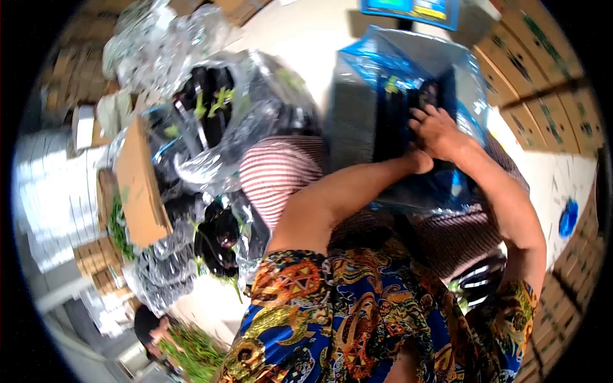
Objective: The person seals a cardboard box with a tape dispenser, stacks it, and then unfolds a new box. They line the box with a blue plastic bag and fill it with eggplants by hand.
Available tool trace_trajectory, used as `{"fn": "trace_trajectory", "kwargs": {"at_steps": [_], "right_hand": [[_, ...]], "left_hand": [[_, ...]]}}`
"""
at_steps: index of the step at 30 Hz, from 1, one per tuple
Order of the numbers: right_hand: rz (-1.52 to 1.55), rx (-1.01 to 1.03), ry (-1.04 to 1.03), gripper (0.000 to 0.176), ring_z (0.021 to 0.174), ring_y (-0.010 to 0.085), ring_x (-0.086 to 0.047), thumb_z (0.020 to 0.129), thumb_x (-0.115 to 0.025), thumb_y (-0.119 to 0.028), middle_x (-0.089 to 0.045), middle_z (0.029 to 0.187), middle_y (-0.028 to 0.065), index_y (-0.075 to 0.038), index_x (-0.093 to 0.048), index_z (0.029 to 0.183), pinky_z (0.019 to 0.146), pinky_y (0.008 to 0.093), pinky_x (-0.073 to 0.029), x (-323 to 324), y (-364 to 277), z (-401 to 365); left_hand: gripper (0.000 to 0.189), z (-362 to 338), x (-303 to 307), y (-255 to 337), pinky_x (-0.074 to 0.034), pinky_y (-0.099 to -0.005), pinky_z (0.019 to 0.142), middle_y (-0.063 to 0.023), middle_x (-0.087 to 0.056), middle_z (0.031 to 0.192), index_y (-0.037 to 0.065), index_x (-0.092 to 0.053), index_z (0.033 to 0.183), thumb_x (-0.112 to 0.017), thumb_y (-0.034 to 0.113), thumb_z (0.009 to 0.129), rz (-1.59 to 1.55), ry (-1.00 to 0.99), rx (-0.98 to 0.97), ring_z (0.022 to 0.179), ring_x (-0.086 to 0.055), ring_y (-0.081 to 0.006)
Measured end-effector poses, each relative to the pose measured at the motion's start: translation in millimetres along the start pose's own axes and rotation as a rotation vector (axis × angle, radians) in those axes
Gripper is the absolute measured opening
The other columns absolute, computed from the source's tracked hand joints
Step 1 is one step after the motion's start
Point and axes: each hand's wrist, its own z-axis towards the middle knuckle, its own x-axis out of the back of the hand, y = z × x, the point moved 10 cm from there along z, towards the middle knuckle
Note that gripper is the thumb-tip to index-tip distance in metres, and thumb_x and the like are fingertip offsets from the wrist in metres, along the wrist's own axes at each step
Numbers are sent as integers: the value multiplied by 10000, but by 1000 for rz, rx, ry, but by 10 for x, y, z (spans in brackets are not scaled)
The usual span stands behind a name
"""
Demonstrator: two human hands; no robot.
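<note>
A box (354, 118) lined with blue plastic film (367, 54) stands between my knees, with dark eggplants (394, 121) lying inside it. My right hand (442, 133) reaches in from the right, back upward, its fingers slightly apart and bent over the eggplants. One eggplant (428, 94) lies just beyond those fingertips. From the left, my left hand (421, 161) reaches into the box beside the right wrist. Its fingers are hidden, so what it holds does not show.
To the left are clear plastic bags (246, 137) of eggplants, a cardboard flap (142, 185) and more eggplants (220, 239). Stacked cartons (543, 121) line the right side. A blue scale (412, 9) stands beyond the box. Another person (153, 332) is at lower left beside green produce (191, 351).
</note>
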Motion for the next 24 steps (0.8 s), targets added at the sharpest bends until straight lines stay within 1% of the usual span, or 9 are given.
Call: {"fn": "trace_trajectory", "kwargs": {"at_steps": [2,3,7,10,11,12,13,16,24], "right_hand": [[-173,180,-386,300,1125,272,-451,808,-603,-286,-555,1198,57,-112,-640,1049,889,425,-383,-549,17,11],[-16,-91,-330,266,1201,283,-456,803,-584,-290,-629,1144,72,-91,-731,901,925,436,-371,-551,276,-14],[-55,-116,-341,416,1277,333,-396,749,-638,-254,-560,1265,87,-104,-642,1136,1008,476,-358,-352,252,-128],[3,-94,-237,413,1253,352,-403,719,-651,-192,-551,1250,93,-95,-630,1120,946,477,-390,-196,123,-201],[-62,21,2,339,1192,355,-440,703,-641,-135,-574,1151,103,-90,-639,1039,890,472,-405,-272,164,-300],[-129,-13,-279,386,1087,328,-472,657,-658,-117,-561,1109,98,-110,-614,1040,873,412,-432,-564,281,-347],[-56,106,10,255,1002,313,-502,679,-626,-118,-555,1016,114,-96,-603,932,818,411,-443,-579,304,-527],[-388,220,-36,168,766,280,-608,730,-545,-94,-614,822,106,-85,-582,893,638,367,-489,-1212,462,-941],[142,-492,-303,459,890,418,-615,773,-619,-130,-600,957,267,76,-468,1154,748,463,-513,-528,370,-777]], "left_hand": [[488,-131,-29,-19,-432,-422,929,-232,-553,1182,34,-486,1275,-489,238,831,153,-176,24,1097,-539,-365],[481,-172,55,88,-441,-435,874,-228,-574,1094,18,-497,1227,-532,208,786,110,-240,10,1023,-558,-369],[343,-617,1349,1395,-469,-482,702,-239,-624,823,-56,-598,952,-617,199,723,43,-655,-164,796,-623,-368],[354,-806,2733,1717,-517,-358,729,-156,-668,822,29,-609,1151,-594,217,850,-109,-497,57,803,-656,-255],[360,-770,3044,1597,-521,-326,756,-141,-683,919,33,-572,1202,-571,209,888,-59,-273,-141,822,-654,-218],[362,-807,3406,1464,-519,-336,790,-129,-679,1014,37,-549,1234,-559,204,914,-112,-230,69,866,-652,-209],[355,-826,3631,1168,-512,-327,826,-113,-672,1056,29,-555,1227,-559,207,921,-259,-137,278,920,-643,-202],[375,-1181,4184,749,-478,-259,801,-87,-657,1034,10,-541,1251,-568,214,937,-257,192,462,910,-615,-142],[387,-1712,3914,-54,-472,-265,807,-91,-648,1087,35,-551,1256,-578,238,928,-570,303,679,933,-619,-154]]}}
